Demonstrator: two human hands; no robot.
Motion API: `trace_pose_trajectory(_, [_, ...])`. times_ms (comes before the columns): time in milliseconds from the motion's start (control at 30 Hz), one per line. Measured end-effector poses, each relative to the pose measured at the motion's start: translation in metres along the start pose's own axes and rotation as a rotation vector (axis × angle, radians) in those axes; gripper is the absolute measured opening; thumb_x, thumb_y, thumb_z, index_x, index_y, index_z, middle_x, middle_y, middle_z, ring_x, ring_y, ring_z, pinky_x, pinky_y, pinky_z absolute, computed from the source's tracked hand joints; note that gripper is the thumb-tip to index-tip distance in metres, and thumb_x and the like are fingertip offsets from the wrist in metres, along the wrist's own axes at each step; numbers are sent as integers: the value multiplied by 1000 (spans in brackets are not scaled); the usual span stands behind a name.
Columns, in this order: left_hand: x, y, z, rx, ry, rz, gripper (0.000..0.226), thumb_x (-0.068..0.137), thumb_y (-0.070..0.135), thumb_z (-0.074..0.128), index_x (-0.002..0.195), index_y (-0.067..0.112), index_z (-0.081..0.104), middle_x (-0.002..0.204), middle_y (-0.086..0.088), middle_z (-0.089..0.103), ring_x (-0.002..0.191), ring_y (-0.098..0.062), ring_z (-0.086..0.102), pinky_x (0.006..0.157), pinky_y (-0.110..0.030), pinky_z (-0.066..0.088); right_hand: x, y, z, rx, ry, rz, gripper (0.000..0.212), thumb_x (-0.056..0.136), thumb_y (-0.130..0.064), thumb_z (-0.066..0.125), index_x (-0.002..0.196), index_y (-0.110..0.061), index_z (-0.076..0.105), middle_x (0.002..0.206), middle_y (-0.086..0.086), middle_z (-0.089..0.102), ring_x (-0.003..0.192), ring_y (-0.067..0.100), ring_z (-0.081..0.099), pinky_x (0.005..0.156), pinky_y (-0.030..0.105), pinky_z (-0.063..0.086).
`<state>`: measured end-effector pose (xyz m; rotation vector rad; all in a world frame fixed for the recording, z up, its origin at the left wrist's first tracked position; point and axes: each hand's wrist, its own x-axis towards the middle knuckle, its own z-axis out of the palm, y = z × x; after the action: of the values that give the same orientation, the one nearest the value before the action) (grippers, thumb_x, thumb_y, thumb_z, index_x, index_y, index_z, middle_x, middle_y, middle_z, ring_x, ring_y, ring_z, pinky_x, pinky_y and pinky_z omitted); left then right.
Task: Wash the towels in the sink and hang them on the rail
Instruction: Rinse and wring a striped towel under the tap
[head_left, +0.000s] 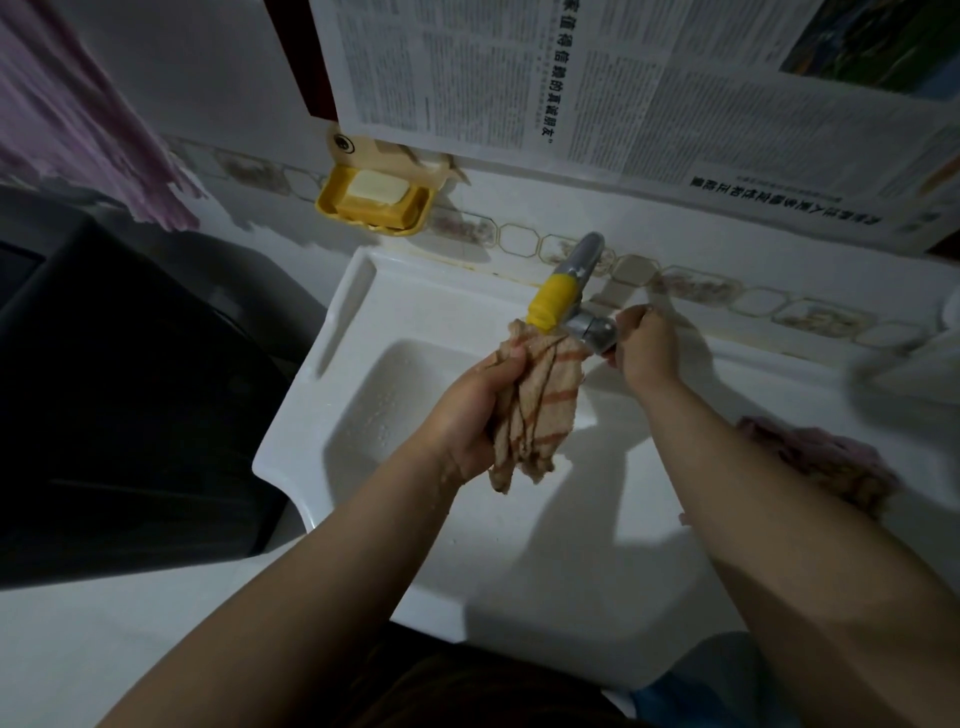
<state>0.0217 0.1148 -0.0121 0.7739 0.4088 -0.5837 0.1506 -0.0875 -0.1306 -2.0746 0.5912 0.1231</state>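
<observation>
Beige striped towel hangs bunched in my left hand, fingers clenched round it, under the yellow spout over the sink. My right hand grips the tap handle; opened hard, water could splash out.

Two hands: left hand, right hand. Three towels: striped tan towel, pink towel on sink ledge, purple towel hanging. One sink. One tap. One yellow soap dish; one soap bar. One newspaper.
</observation>
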Motion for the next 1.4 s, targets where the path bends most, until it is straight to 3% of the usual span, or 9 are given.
trace_pose_trajectory(167, [2,1,-3,50,12,-1,35,102,24,37,129,6,51,102,-14,67,87,-25,67,85,-36,54,-42,-35,-13,57,-77,131,62,91,-64,30,102,-10,58,89,16,68,71,30,66,60,41,58])
trace_pose_trajectory(333, [7,0,-9,173,79,27,37,102,30,39,124,6,56,107,-19,67,92,-29,65,81,-37,55,-105,-56,-15,388,-846,396,93,71,-86,31,117,-12,65,105,13,72,101,31,67,91,46,52])
trace_pose_trajectory(500, [15,-9,-27,468,333,121,47,100,45,39,111,9,67,104,-15,71,99,-30,68,94,-44,52,-112,-62,-1,560,-356,153,21,96,-31,55,87,-16,66,82,4,73,83,26,70,74,38,57])
trace_pose_trajectory(633, [30,-9,-25,515,628,227,38,97,36,49,86,5,67,78,-10,69,77,-28,67,67,-29,56,-140,-74,8,476,-262,20,24,95,-27,55,76,-14,61,65,1,62,62,12,63,54,17,50])
trace_pose_trajectory(767, [41,-5,5,334,552,120,28,98,32,46,76,16,52,71,-3,53,62,-20,53,57,-29,45,-163,-80,29,6,-240,-204,43,95,-46,47,70,-15,62,63,2,61,60,16,60,56,26,46])
trace_pose_trajectory(900, [50,-4,16,441,509,118,27,93,29,52,73,13,60,74,-11,61,73,-31,60,71,-42,54,-136,-89,21,134,-103,-72,36,93,-18,50,58,-16,47,59,2,51,63,24,51,64,35,42])
trace_pose_trajectory(1067, [46,6,8,260,454,89,28,98,29,47,74,18,53,61,1,58,61,-16,50,47,-22,49,-166,-91,29,-145,-120,-339,44,101,-34,38,82,-5,64,77,13,64,73,28,58,61,30,42])
trace_pose_trajectory(1300, [59,-5,2,83,501,72,32,97,33,48,110,8,62,106,-11,64,101,-23,61,92,-38,50,-164,-94,25,-122,-107,-365,45,100,-35,37,74,-8,63,69,8,61,71,26,54,64,33,40])
trace_pose_trajectory(1400, [52,-12,9,178,435,90,24,100,25,44,95,7,60,87,-12,62,87,-21,63,86,-26,51,-154,-93,21,-185,-114,-274,43,101,-31,35,89,-3,65,91,19,66,87,31,60,74,35,43])
